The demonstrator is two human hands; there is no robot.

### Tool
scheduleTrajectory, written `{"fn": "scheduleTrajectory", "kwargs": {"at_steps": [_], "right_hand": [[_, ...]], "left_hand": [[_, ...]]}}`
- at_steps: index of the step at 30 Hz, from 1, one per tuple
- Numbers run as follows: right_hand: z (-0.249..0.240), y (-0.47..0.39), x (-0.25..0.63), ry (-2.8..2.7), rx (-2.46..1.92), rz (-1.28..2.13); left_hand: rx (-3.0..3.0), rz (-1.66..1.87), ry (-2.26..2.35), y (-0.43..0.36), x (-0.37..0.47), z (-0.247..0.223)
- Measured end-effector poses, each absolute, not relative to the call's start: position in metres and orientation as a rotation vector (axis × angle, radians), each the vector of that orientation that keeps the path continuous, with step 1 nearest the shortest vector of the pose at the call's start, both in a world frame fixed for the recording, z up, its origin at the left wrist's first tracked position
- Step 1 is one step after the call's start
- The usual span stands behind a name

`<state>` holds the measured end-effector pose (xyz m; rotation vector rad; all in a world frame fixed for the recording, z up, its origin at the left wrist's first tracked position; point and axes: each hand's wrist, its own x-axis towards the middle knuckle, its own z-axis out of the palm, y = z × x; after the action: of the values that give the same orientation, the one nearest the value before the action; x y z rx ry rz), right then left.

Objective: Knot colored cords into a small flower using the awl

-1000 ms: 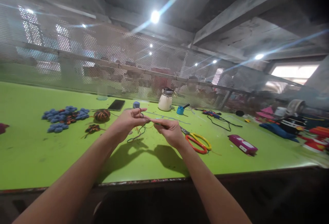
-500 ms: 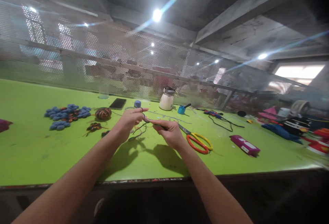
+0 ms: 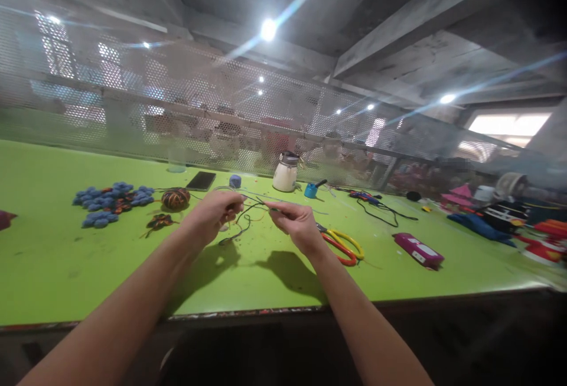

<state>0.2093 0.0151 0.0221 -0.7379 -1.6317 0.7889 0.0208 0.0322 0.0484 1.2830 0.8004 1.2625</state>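
hands (image 3: 254,211) pinching dark yarn (image 3: 243,224), scissors (image 3: 346,244) beside right wrist, green table (image 3: 133,279)

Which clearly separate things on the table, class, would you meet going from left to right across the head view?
Blue flowers, yarn ball, jug, blue pot, purple case, blue cloth.

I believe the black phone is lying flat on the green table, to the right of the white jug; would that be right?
Not quite: the black phone lies flat on the green table, but to the left of the white jug, as the head view shows.
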Motion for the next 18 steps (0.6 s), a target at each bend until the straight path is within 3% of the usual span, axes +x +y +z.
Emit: {"fn": "scheduleTrajectory", "kwargs": {"at_steps": [6,18], "right_hand": [[0.023,0.013,0.204,-1.627,-0.735,0.772],[0.022,0.012,0.203,-1.688,-0.735,0.722]], "left_hand": [[0.747,1.191,0.488,0.024,0.022,0.058],[0.969,1.207,0.592,0.026,0.027,0.048]]}}
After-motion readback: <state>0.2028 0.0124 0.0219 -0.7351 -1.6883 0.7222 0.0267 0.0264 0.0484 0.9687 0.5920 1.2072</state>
